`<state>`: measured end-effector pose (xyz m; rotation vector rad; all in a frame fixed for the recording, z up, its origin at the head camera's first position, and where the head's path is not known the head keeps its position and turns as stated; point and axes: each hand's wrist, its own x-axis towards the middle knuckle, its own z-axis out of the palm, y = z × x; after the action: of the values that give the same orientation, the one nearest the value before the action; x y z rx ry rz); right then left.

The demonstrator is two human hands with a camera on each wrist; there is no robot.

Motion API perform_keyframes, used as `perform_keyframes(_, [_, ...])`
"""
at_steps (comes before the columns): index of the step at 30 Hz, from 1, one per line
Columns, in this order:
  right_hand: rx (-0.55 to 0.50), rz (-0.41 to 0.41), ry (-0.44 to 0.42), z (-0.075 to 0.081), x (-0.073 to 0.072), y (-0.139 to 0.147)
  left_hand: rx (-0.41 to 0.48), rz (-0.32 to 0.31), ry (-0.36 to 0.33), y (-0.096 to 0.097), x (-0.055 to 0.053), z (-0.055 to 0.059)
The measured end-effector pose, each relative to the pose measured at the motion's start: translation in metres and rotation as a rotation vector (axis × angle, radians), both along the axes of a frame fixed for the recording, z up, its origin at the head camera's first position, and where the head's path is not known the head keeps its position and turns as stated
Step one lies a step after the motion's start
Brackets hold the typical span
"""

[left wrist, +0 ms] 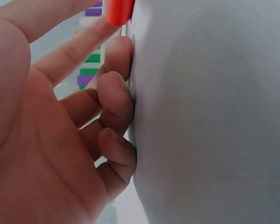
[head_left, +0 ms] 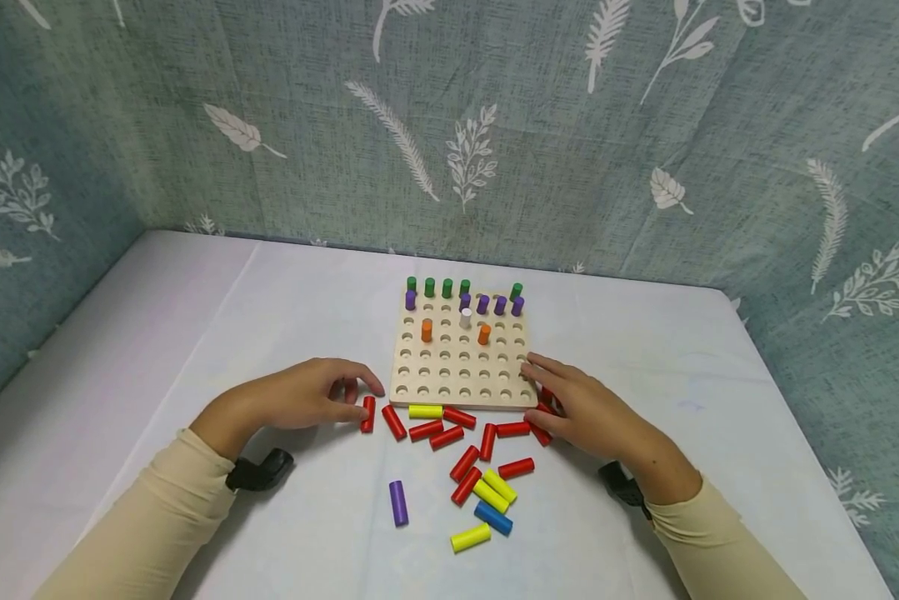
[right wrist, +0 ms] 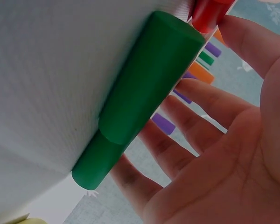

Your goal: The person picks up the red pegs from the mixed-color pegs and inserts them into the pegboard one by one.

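Note:
A pale wooden pegboard (head_left: 452,379) lies flat on the table, with green, purple, orange and white pegs upright in its holes. Beside its near left corner is my left hand (head_left: 299,398), thumb against a red peg (head_left: 369,423) on the cloth. The index finger reaches past that peg; the other fingers bend down onto the table in the left wrist view. My right hand (head_left: 595,408) has its fingers spread at the board's right edge, thumb tip at a red peg (head_left: 542,437). Two green pegs (right wrist: 151,79) lie by the right palm, hidden from the head view.
Several loose red pegs (head_left: 425,430) are scattered before the board's near edge. Closer in lie yellow pegs (head_left: 470,538), a blue peg (head_left: 493,518) and a purple peg (head_left: 398,503). A patterned teal curtain (head_left: 307,150) hangs behind the white-covered table (head_left: 292,292).

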<state>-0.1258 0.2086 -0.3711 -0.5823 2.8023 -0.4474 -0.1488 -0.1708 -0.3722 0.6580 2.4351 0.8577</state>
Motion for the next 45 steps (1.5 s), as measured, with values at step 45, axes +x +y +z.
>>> perform_keyframes(45, [0.041,-0.002,0.014,0.0016,0.0003,-0.0008,0.012,0.014,0.021,-0.0035,-0.0042,-0.007])
